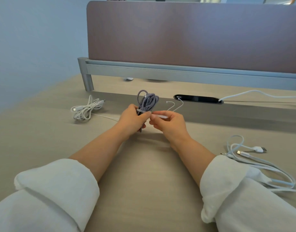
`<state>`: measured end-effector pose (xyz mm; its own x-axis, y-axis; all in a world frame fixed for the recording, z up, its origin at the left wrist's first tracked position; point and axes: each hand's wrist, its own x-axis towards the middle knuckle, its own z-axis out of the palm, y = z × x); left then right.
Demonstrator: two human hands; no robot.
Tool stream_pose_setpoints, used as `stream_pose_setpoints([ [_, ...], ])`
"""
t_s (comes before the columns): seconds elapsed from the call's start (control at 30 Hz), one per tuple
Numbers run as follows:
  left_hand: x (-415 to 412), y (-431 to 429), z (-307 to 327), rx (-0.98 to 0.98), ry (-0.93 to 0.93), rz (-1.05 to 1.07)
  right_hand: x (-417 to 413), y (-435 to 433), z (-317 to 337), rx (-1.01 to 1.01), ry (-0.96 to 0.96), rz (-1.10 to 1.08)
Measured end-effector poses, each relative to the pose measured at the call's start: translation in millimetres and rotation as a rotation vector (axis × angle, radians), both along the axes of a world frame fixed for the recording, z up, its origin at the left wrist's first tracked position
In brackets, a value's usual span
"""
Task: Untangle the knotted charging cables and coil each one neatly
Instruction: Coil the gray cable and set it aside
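Observation:
My left hand [133, 120] grips a coiled grey braided cable [148, 101] upright above the middle of the desk. A pale strap [143, 112] runs around the coil's waist. My right hand [169, 123] pinches the free end of that strap [161, 116], just right of the coil. A white cable [86, 108] lies bundled at the left of the desk. A loose pale-blue and white cable bunch [254, 158] with its plugs showing lies at the right, partly under my right sleeve.
A thin white cable [174, 106] lies behind my hands. A black cable port [198, 98] is set into the desk [143, 173], with a white lead [261, 93] running out to the right. A brown divider panel [194, 34] closes the back.

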<state>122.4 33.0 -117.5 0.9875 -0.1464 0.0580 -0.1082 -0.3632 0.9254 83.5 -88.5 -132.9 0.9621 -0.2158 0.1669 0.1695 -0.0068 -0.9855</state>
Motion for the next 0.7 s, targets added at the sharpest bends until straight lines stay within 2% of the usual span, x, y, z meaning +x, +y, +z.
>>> stream_pose_setpoints([
  [0.17, -3.0, 0.9, 1.0, -0.008, -0.016, -0.017, 0.6, 2.0, -0.4, -0.089, 0.066, -0.065],
  [0.4, -2.4, 5.8, 7.2, 0.126, -0.281, -0.041, -4.6, 5.5, 11.4, 0.014, -0.05, -0.045],
  [0.5, 3.1, 10.8, 7.9, 0.026, -0.208, -0.036, -5.9, 7.4, 13.3, 0.025, -0.066, -0.017],
  [0.63, 7.2, 19.4, 7.4, -0.289, 0.046, -0.157, -4.7, 7.4, 8.5, 0.017, 0.004, 0.042],
  [0.7, 5.6, 18.7, 6.7, -0.321, 0.093, -0.158, -3.5, 5.4, 7.1, -0.009, 0.036, 0.041],
])
